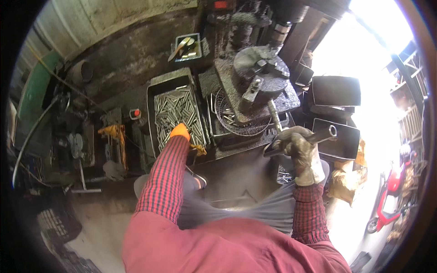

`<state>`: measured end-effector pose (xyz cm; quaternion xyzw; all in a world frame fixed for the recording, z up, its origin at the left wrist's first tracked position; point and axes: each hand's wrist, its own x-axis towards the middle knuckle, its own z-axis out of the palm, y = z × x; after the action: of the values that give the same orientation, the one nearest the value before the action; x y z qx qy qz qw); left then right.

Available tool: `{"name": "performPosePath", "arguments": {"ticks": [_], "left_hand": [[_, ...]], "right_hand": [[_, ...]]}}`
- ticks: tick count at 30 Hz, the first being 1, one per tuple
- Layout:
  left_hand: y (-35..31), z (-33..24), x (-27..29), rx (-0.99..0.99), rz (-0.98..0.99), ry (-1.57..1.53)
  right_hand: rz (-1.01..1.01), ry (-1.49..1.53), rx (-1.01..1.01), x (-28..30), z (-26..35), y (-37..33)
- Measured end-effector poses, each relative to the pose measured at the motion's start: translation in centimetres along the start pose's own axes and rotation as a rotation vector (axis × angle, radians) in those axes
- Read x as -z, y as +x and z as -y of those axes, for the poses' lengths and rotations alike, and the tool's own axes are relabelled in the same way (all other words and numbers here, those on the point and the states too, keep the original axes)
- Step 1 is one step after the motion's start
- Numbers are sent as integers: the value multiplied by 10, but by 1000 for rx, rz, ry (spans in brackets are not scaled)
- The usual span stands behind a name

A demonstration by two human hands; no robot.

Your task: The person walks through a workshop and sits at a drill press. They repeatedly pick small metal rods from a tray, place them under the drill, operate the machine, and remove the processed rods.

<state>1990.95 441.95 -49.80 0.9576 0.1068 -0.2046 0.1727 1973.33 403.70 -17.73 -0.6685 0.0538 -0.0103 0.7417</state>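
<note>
My left hand (180, 132), in an orange glove, is at the near part of a deep metal tray (181, 73) full of short metal pins (175, 111). Its fingertips are hidden, so whether it holds a pin does not show. On the right, my right hand (300, 152), in a dirty pale glove, is closed round a tubular metal handle (325, 133). A rod (274, 116) runs from that handle to a round jawed chuck (261, 68) on the machine. Below the chuck, a round wire basket (221, 113) holds several similar pins.
A small tray (190, 53) with a brush stands at the back. Two dark bins (337, 91) are stacked at the right, near a torn sack (346, 184). An orange cloth (119, 136) hangs at the left. Another bin of pins (284, 175) sits below my right hand.
</note>
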Motion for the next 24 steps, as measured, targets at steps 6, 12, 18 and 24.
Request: {"name": "performPosePath", "arguments": {"ticks": [6, 12, 18, 24], "left_hand": [[-21, 17, -9, 47, -40, -1], [-37, -1, 29, 10, -323, -587], [-108, -110, 218, -554, -545, -998], [-157, -209, 365, -776, -691, -1002]], "right_hand": [[19, -73, -45, 5, 3, 3], [15, -41, -38, 10, 9, 2], [62, 24, 27, 15, 5, 4], [64, 102, -66, 16, 1, 5]]}}
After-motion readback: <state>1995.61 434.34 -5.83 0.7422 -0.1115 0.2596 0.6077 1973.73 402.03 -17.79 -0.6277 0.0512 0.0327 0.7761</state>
